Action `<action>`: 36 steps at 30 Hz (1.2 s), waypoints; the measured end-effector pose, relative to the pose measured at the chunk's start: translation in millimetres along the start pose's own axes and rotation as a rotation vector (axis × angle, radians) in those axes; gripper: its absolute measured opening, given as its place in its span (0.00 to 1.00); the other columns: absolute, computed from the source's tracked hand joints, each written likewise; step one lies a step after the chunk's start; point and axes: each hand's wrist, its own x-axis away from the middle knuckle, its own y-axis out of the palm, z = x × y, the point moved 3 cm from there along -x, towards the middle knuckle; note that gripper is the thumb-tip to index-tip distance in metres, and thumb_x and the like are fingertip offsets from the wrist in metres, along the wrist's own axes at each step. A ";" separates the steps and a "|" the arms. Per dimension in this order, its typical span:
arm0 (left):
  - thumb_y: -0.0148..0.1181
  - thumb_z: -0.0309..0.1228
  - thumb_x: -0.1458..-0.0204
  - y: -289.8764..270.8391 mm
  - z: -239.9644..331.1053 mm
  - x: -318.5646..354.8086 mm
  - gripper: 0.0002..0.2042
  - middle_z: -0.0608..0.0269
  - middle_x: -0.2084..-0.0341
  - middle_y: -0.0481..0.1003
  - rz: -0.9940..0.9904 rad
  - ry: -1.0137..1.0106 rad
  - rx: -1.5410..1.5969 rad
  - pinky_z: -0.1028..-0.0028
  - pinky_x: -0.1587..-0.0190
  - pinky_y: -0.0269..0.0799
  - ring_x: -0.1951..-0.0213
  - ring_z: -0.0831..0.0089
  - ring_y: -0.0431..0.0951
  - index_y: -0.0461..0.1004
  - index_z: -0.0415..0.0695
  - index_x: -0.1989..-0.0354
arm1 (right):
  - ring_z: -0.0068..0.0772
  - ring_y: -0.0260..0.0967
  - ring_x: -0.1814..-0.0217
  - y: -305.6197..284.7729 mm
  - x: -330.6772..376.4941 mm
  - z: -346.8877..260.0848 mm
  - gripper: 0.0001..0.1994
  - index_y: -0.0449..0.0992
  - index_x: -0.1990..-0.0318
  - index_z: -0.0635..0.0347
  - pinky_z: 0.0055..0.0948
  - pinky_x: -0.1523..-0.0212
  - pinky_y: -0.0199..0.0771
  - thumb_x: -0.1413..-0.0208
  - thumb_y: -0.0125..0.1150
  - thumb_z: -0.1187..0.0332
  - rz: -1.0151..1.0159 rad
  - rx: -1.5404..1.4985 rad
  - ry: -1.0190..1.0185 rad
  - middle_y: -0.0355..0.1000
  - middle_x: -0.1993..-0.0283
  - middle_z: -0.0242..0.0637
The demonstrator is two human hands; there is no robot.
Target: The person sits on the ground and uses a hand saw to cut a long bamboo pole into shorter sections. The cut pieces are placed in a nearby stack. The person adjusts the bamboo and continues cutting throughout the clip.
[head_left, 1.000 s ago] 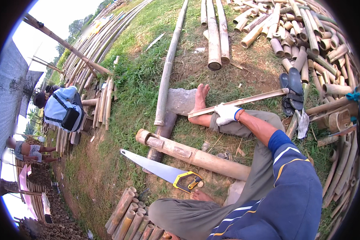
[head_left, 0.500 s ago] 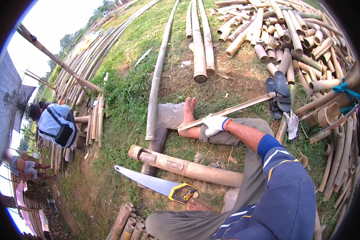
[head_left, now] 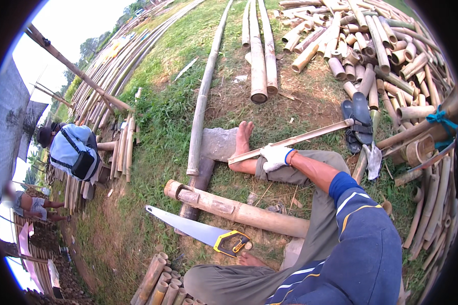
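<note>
My right hand, in a white work glove, is closed around a split bamboo strip. The strip slants across my right shin, one end by the ankle, the other by the black sandals. My left hand is out of view. In front of me a thick bamboo pole with cut-out notches lies across a dark log. Beside it, a handsaw with a yellow and black handle lies near my left foot. My bare right foot rests against a grey stone block.
A long bamboo pole has its near end on the log. A large heap of cut bamboo lies at far right, a loose white glove below the sandals. Bamboo sections stand at lower left. A person in light blue bends over bamboo.
The view has shifted slightly. My right hand keeps its hold on the bamboo strip, and the saw and notched pole stay where they were.
</note>
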 end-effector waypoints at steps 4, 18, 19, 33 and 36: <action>0.48 0.47 0.30 2.1 1.6 2.0 0.25 0.38 0.42 0.75 0.007 0.051 -0.113 0.49 0.38 0.70 0.42 0.42 0.74 0.72 0.39 0.38 | 0.66 0.78 0.50 2.0 -0.3 2.4 0.32 0.78 0.48 0.70 0.53 0.47 0.80 0.52 0.66 0.48 0.010 -0.003 -0.006 0.78 0.51 0.64; 0.59 0.72 0.48 27.9 -16.7 -9.5 0.44 0.39 0.58 0.75 0.396 0.103 -0.331 0.46 0.59 0.77 0.60 0.43 0.78 0.76 0.34 0.51 | 0.63 0.78 0.46 -17.8 -2.5 -39.5 0.32 0.78 0.45 0.67 0.51 0.44 0.80 0.51 0.64 0.49 0.077 0.022 -0.017 0.77 0.47 0.61; 0.60 0.74 0.50 27.6 -21.0 -9.6 0.45 0.39 0.60 0.75 0.391 0.091 -0.326 0.46 0.61 0.77 0.62 0.43 0.78 0.76 0.34 0.53 | 0.63 0.78 0.46 -18.0 -5.6 -49.9 0.32 0.78 0.46 0.67 0.51 0.45 0.80 0.51 0.64 0.49 0.096 0.022 -0.032 0.77 0.48 0.61; 0.60 0.71 0.49 -162.4 -317.3 73.2 0.38 0.43 0.59 0.72 0.457 -0.417 -0.363 0.50 0.61 0.72 0.60 0.47 0.74 0.75 0.41 0.56 | 0.56 0.69 0.43 -16.0 26.1 -21.7 0.26 0.79 0.44 0.56 0.59 0.44 0.71 0.49 0.66 0.54 0.492 0.235 0.328 0.74 0.49 0.50; 0.59 0.68 0.45 -162.8 -315.5 71.8 0.36 0.42 0.53 0.71 0.429 -0.478 -0.279 0.49 0.54 0.71 0.54 0.46 0.73 0.74 0.42 0.51 | 0.57 0.66 0.32 -21.5 9.9 -8.5 0.31 0.78 0.38 0.47 0.64 0.35 0.68 0.49 0.67 0.46 0.176 0.132 0.512 0.71 0.38 0.49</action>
